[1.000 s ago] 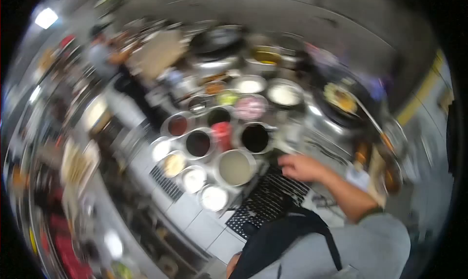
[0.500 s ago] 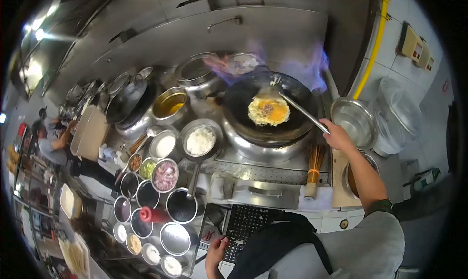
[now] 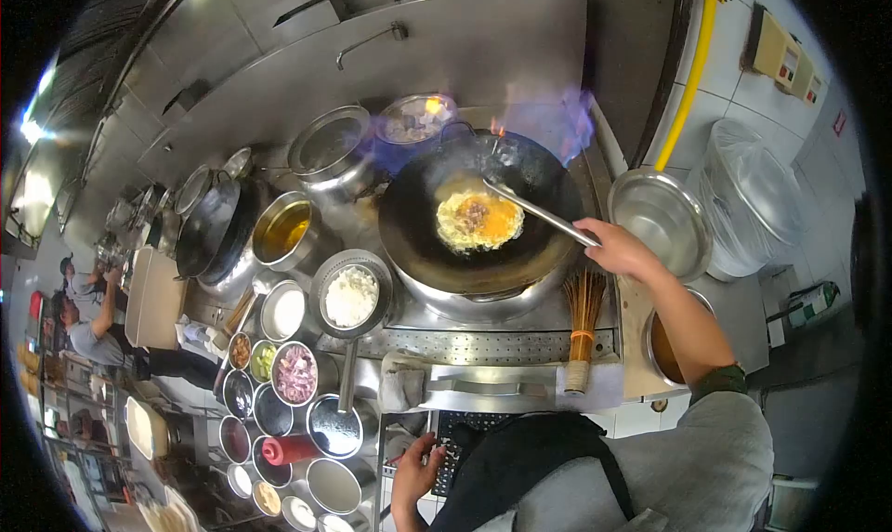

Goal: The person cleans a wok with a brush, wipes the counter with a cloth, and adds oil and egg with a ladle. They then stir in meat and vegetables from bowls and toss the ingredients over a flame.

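Head view: right hand (image 3: 618, 250) is clenched around the handle of a long metal cooking utensil (image 3: 544, 213), whose far end reaches into the wok (image 3: 418, 253) at the egg's edge. The partly cooked egg (image 3: 478, 221) lies in the wok, left of that grip. A steel bowl (image 3: 660, 225) sits just right of the grip; a bamboo wok brush (image 3: 581, 337) lies below it. Left hand (image 3: 418, 472), fingers curled, is near a grey cloth (image 3: 402, 388); whether it grasps anything cannot be determined.
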